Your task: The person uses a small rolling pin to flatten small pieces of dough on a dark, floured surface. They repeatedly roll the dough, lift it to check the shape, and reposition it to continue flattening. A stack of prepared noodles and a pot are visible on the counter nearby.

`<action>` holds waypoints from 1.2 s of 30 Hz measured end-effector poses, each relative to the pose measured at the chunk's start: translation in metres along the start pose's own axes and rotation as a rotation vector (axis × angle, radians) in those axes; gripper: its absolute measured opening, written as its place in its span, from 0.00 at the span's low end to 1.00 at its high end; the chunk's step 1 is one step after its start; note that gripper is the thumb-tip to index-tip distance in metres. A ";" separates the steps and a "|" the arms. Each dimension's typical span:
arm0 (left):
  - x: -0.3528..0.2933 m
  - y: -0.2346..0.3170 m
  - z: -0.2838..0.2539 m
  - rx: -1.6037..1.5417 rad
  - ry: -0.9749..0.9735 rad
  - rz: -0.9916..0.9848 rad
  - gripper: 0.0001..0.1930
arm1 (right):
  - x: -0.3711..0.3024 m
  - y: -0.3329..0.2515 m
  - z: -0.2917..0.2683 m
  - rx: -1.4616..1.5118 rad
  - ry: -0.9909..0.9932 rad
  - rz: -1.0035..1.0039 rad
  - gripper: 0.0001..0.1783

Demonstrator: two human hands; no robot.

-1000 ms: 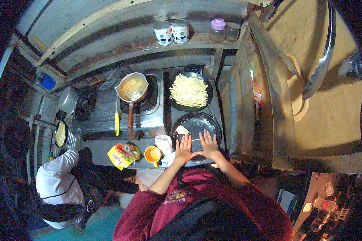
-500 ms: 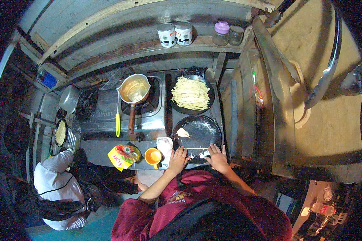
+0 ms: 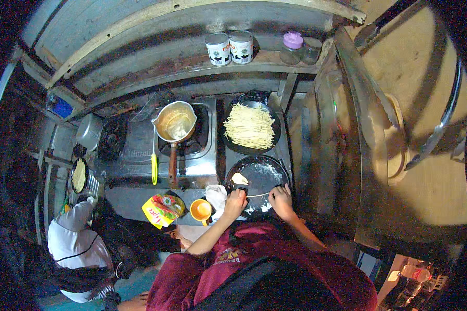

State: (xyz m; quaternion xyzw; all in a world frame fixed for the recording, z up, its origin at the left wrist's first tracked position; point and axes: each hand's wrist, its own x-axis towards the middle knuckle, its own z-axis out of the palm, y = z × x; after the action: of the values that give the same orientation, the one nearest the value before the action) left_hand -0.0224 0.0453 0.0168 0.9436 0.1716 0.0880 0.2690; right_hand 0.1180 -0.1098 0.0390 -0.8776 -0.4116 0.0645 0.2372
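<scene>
A thin, pale strand of dough [image 3: 258,195] stretches between my two hands over a round black tray [image 3: 262,174]. My left hand [image 3: 236,201] is closed at the strand's left end, by the tray's left rim. At the other end, my right hand [image 3: 282,200] has its fingers curled in, near the right rim. A small lump of dough [image 3: 239,179] lies on the tray just beyond my left hand. White flour [image 3: 265,208] dusts the tray in patches. Many similar pale strands [image 3: 249,126] are piled on a second black tray [image 3: 278,137] behind the first.
Left of the trays stands a stove [image 3: 205,160] bearing a saucepan [image 3: 175,122] and a yellow-green-handled utensil [image 3: 154,170]. A yellow packet [image 3: 162,210], an orange cup [image 3: 201,209] and a white cloth or bag [image 3: 216,196] sit nearby. Another person [image 3: 78,249] works at the far left.
My hands, spread flat on the tray at the strand's ends before, have now closed around those ends. The whole view has shifted slightly.
</scene>
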 end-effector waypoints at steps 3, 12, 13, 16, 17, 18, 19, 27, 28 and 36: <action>0.026 -0.008 0.006 -0.429 0.160 -0.078 0.07 | 0.027 -0.013 0.001 0.273 0.061 0.136 0.04; 0.169 -0.033 -0.039 -0.465 0.525 -0.282 0.03 | 0.184 -0.012 0.012 0.280 0.405 0.098 0.01; 0.182 -0.039 -0.038 -0.432 0.549 -0.290 0.03 | 0.195 -0.011 0.012 0.275 0.411 0.113 0.01; 0.210 -0.065 -0.027 -0.496 0.521 -0.307 0.02 | 0.224 -0.006 0.016 0.243 0.399 0.176 0.01; 0.219 -0.073 -0.022 -0.521 0.510 -0.304 0.02 | 0.229 -0.002 0.018 0.205 0.393 0.192 0.01; 0.226 -0.074 -0.022 -0.422 0.514 -0.311 0.03 | 0.233 0.002 0.020 0.166 0.385 0.214 0.02; 0.231 -0.074 -0.021 -0.394 0.498 -0.310 0.03 | 0.235 0.006 0.023 0.128 0.378 0.236 0.02; 0.223 -0.098 0.000 -0.176 0.343 -0.260 0.05 | 0.225 0.025 0.041 -0.156 0.200 0.220 0.06; 0.219 -0.092 -0.002 -0.183 0.399 -0.254 0.05 | 0.220 0.018 0.037 -0.098 0.276 0.200 0.05; 0.129 -0.035 -0.017 -0.395 0.411 -0.231 0.06 | 0.128 -0.033 0.042 0.478 0.058 0.022 0.07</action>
State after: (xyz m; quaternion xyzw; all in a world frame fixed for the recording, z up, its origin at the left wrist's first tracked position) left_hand 0.0827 0.1298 0.0218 0.8097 0.3079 0.2775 0.4153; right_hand 0.1655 0.0200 0.0285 -0.8024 -0.3682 0.1373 0.4492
